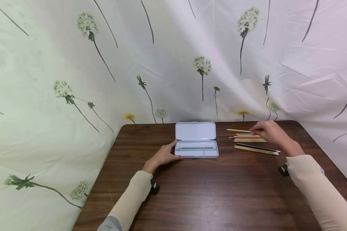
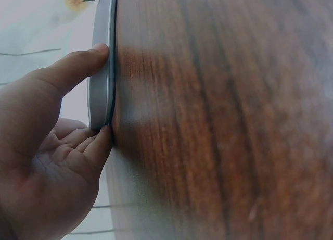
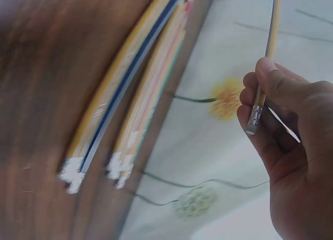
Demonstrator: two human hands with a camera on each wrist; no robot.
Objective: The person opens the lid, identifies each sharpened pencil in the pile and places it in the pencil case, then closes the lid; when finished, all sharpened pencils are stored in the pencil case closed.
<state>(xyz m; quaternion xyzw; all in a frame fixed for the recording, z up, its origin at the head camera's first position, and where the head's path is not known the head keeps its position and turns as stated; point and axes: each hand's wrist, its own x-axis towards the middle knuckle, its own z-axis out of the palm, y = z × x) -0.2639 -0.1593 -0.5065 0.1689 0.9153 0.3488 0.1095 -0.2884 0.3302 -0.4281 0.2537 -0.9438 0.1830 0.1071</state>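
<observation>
A white pencil case (image 1: pixel 195 131) lies with its lid flipped back on the table. Inside it, one green pencil (image 1: pixel 195 148) lies lengthwise above the small compartments. My left hand (image 1: pixel 164 154) holds the case by its left end, the thumb against the front wall and the fingers round the corner; the left wrist view shows this grip on the case wall (image 2: pixel 101 99) close up. Off to the right, my right hand (image 1: pixel 271 131) pinches a yellow pencil (image 3: pixel 273 29) near its eraser end, between thumb and fingers, above the pencils on the table. Its tip points left, towards the case.
Beneath the right hand lies a row of several coloured pencils (image 1: pixel 248 138). Closer to me are yellow pencils (image 1: pixel 255 150) and a dark one (image 1: pixel 257 148). A flowered cloth (image 1: pixel 173 64) hangs behind the brown wooden table (image 1: pixel 202 192).
</observation>
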